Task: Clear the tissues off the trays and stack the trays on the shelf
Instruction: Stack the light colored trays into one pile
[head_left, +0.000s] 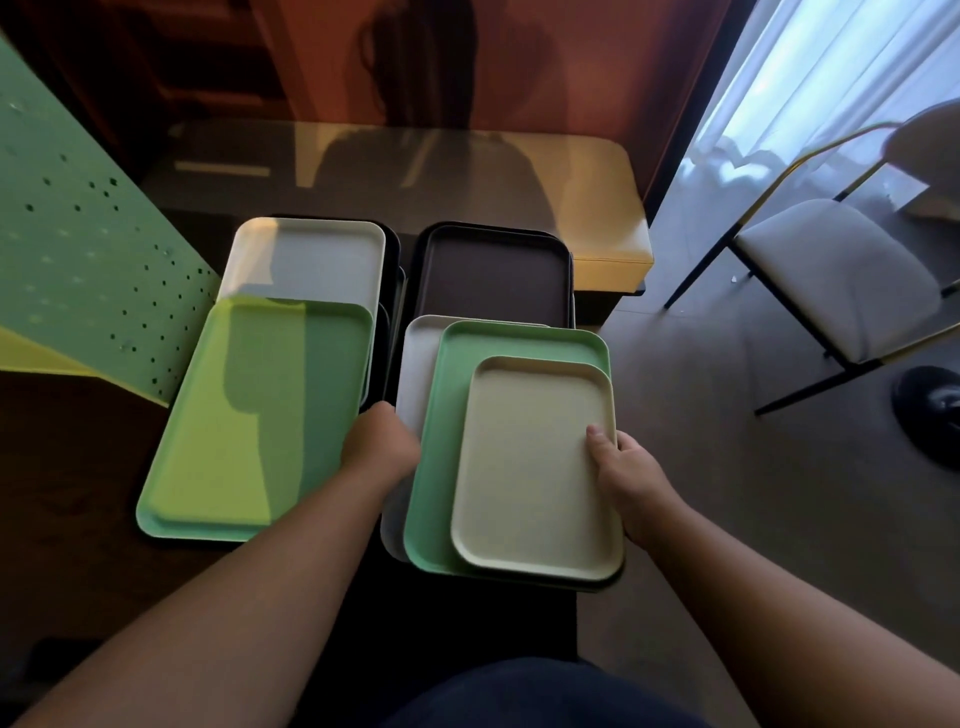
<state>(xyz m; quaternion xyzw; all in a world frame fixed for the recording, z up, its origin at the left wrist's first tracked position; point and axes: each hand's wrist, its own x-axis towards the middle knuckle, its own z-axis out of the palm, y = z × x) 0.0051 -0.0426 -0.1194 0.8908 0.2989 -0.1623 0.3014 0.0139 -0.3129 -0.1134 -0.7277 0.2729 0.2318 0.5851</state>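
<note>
Both hands are on the pile at the near right, and it looks like they are setting it down or squaring it up. On top sits a small pale cream plastic tray (537, 467). It lies inside a bigger mint green plastic tray (434, 467), which rests on a light grey tray (415, 364) that only peeks out on the left. The right hand (631, 478) is curled around the right edge of the pile, thumb pressed on the cream tray's rim and fingers hidden underneath — so it grips the trays from the side and keeps the small one from sliding. The left hand (379, 441) is at the left edge of the same pile; its fingers are tucked out of sight, so I cannot tell how tightly it holds. Two hands, one on each side, keep a wide flat pile level. To the left lies a large green plastic tray (249, 426) on a dark surface (78, 493), partly covering an off-white tray (311, 260) farther away. Far right of that is a dark brown tray (493, 275) on more dark trays. No tissues show on any tray here, so I think the clearing is done and the stacking is what is left. The trays sit in neat piles, likely so they take up less room.
</note>
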